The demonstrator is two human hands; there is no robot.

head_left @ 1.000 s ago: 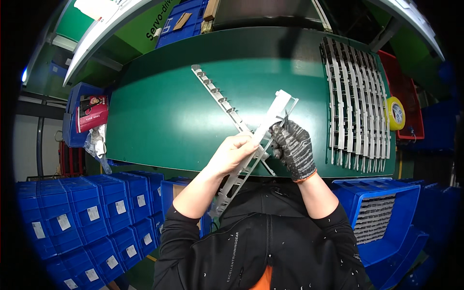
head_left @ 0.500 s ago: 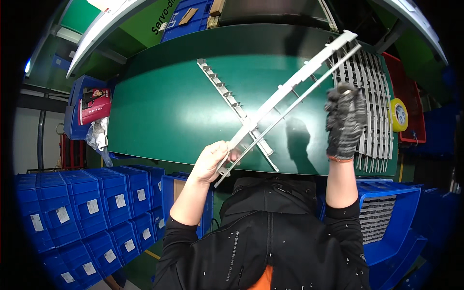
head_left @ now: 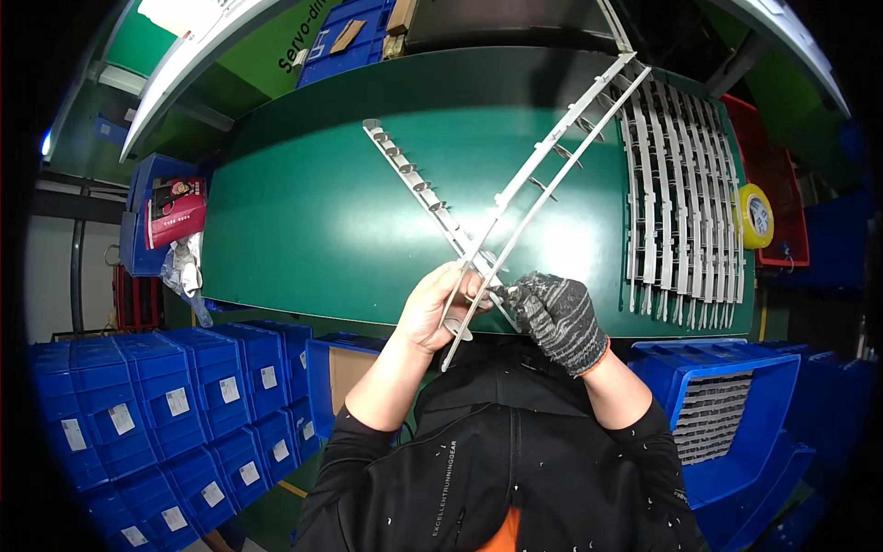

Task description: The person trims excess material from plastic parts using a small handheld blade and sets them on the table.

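My bare left hand [head_left: 440,305] grips the near end of a long white plastic ladder-shaped strip [head_left: 552,164] that slants up to the right above the green table [head_left: 294,202]. My right hand [head_left: 556,316], in a grey knitted glove, pinches the same strip close to its near end, beside my left hand. A second white strip with pegs [head_left: 414,179] lies flat on the table, crossing under the held one.
A row of several white strips [head_left: 681,193] lies at the table's right. A yellow tape roll [head_left: 756,215] sits in a red bin at the far right. Blue bins [head_left: 184,405] stack at lower left; another blue bin [head_left: 736,405] holds strips at lower right.
My gloved right hand came down from the raised far part of the strip to its near end beside my left hand. The strip stays slanted up to the right.
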